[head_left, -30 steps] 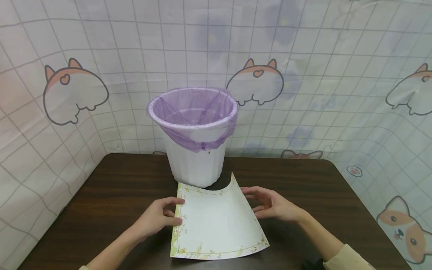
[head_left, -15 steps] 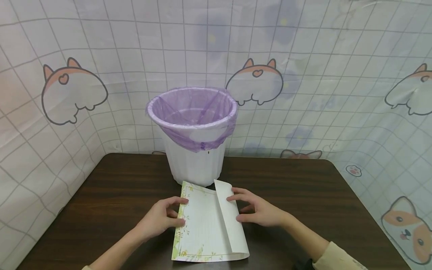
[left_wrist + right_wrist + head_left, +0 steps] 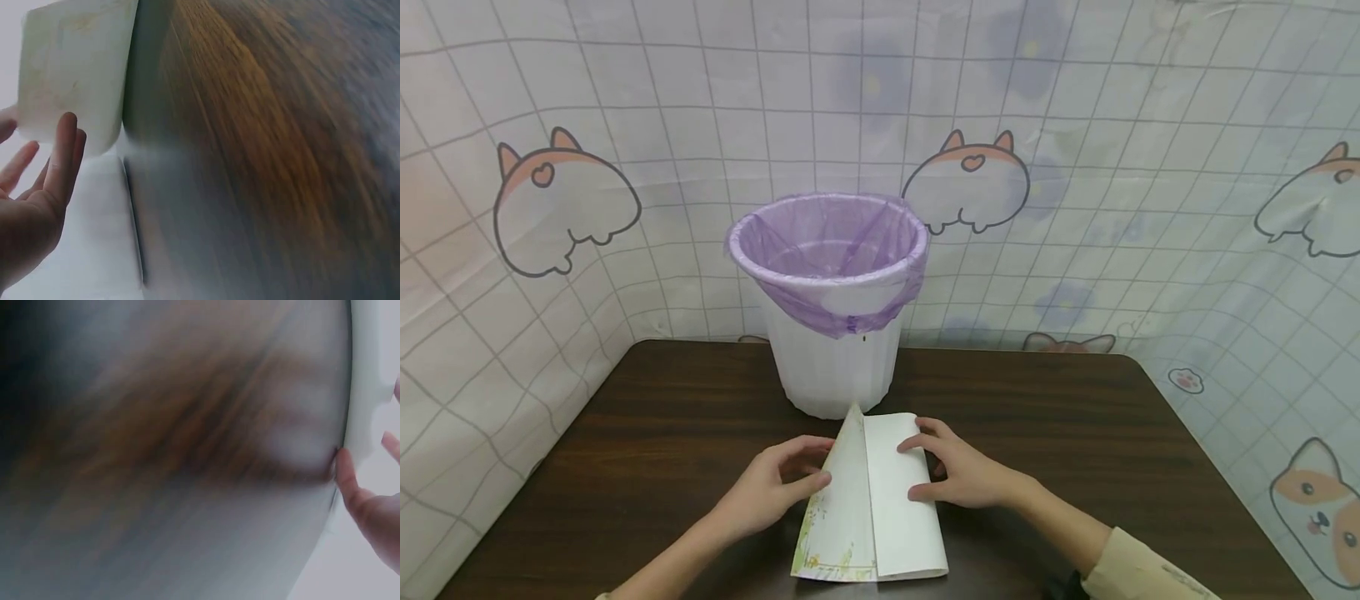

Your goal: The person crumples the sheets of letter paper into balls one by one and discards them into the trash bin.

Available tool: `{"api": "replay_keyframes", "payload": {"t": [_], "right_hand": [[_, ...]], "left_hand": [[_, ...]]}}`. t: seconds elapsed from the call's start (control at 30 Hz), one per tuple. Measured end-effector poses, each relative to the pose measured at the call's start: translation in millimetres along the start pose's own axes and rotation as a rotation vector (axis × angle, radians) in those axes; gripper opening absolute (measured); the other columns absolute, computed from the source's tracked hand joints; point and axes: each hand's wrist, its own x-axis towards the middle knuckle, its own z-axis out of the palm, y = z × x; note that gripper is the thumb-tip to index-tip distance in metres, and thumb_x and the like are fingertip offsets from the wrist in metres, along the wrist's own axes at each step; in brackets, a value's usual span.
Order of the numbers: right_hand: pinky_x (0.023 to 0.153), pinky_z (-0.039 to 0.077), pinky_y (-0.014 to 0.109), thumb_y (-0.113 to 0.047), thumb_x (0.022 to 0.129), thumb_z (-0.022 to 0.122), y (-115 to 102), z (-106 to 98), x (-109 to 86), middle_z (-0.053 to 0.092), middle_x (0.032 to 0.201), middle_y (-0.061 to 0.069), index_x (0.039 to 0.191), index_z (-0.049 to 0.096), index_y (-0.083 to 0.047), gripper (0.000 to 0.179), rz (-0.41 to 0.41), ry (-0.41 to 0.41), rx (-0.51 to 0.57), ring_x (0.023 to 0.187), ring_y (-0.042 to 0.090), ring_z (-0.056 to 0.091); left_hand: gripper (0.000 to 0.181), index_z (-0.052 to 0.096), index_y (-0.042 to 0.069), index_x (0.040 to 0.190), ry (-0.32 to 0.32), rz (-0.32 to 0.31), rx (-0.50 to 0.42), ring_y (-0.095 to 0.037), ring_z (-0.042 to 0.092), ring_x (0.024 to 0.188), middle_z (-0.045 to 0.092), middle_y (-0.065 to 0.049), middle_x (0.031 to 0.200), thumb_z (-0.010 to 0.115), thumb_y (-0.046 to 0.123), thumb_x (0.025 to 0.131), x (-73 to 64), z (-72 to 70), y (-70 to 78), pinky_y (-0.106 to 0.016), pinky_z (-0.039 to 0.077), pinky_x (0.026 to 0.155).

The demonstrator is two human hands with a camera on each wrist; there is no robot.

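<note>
A white sheet of paper (image 3: 850,512) with a yellow-green floral border lies on the table before me. Its right part is folded over as a plain white flap (image 3: 904,492). The left part tilts up off the table, its far corner pointing up. My left hand (image 3: 772,485) is at that raised edge, fingers partly hidden behind it and thumb at its side. In the left wrist view, the left hand's fingers (image 3: 62,150) extend towards the sheet. My right hand (image 3: 961,467) rests its fingertips and thumb on the folded flap along the right edge.
A white waste bin (image 3: 837,358) lined with a purple bag (image 3: 838,312) stands just behind the paper on the dark wooden table (image 3: 1037,400). Behind the table hangs a white grid-patterned cloth (image 3: 1090,167) with cartoon dogs.
The sheet's right side has been folded over leftwards and flattened by the right hand. Since then the left side has lifted and tilted rightwards, with the left hand moving in beside it.
</note>
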Motion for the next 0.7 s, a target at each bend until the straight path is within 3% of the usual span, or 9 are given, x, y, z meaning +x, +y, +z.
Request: {"api": "replay_keyframes", "payload": {"t": [0.17,0.27,0.47,0.63,0.7], "right_hand": [[0.079,0.054,0.030,-0.031,0.092,0.081,-7,3,3.9,0.018,0.158,0.030,0.138,0.056,-0.011,0.057,0.027,-0.006,-0.018,0.093,0.022,0.060],[0.079,0.053,0.030,-0.031,0.090,0.083,-10,4,5.6,0.025,0.152,0.028,0.139,0.055,-0.011,0.059,0.035,0.008,-0.025,0.093,0.022,0.058],[0.075,0.050,0.028,-0.032,0.088,0.084,-12,6,7.7,0.040,0.127,0.017,0.142,0.053,-0.011,0.065,0.049,0.021,-0.067,0.090,0.021,0.056],[0.070,0.050,0.026,-0.036,0.091,0.081,-12,7,8.4,0.044,0.114,0.010,0.146,0.050,-0.009,0.070,0.046,-0.002,-0.087,0.084,0.017,0.054],[0.070,0.051,0.026,-0.037,0.092,0.079,-12,8,8.4,0.045,0.115,0.010,0.147,0.048,-0.007,0.070,0.034,-0.006,-0.083,0.083,0.014,0.055]], "left_hand": [[0.039,0.059,0.003,0.143,-0.081,-0.002,-0.093,-0.038,0.059,0.122,0.057,-0.018,0.143,0.056,0.021,0.108,3.6,9.4,1.0,-0.037,0.060,0.080],[0.038,0.058,0.007,0.145,-0.129,-0.001,-0.087,-0.037,0.057,0.126,0.053,-0.016,0.148,0.054,0.018,0.109,6.4,13.8,1.1,-0.036,0.059,0.083],[0.039,0.060,0.022,0.145,-0.148,-0.010,0.055,-0.027,0.061,0.119,0.055,-0.007,0.145,0.061,0.018,0.105,12.3,21.6,0.7,-0.039,0.054,0.092],[0.042,0.061,0.018,0.144,-0.139,0.010,0.133,-0.032,0.059,0.119,0.056,-0.011,0.141,0.066,0.019,0.102,20.0,27.3,-3.4,-0.053,0.048,0.097],[0.045,0.060,0.016,0.144,-0.149,0.002,0.153,-0.033,0.059,0.117,0.056,-0.013,0.138,0.069,0.020,0.101,23.2,30.1,-5.2,-0.052,0.050,0.094]]}}
